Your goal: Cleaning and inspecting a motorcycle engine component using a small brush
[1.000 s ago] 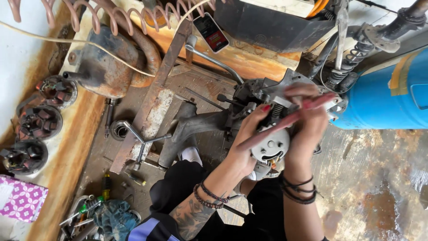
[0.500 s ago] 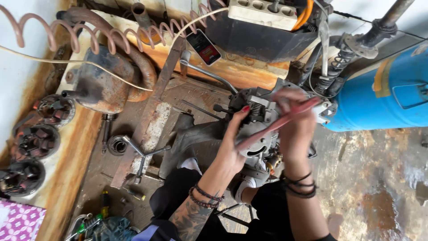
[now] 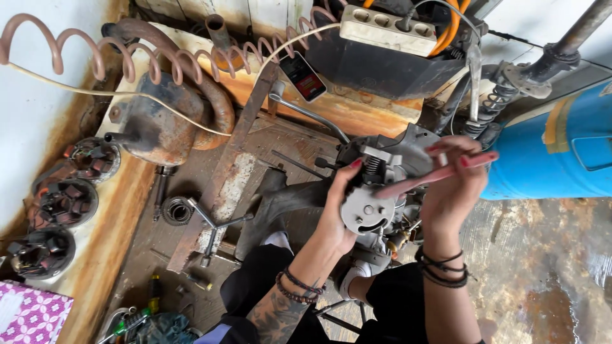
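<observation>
Left hand (image 3: 341, 210) gripping a grey engine part (image 3: 376, 185), fingers wrapped around its left side, held above the lap over the rusty floor (image 3: 542, 255). Right hand (image 3: 452, 185) closed on a pink-handled tool (image 3: 433, 175), tip against the part. Blue tank (image 3: 554, 153) just right.

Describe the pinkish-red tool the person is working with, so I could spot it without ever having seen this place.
Start at the big blue tank on the right edge. Just left of it, both hands meet over a grey metal engine part. The right hand grips a slim pinkish-red tool slanting down onto that part, the only straight, bright-coloured thing among grey, rusty metal.
</observation>
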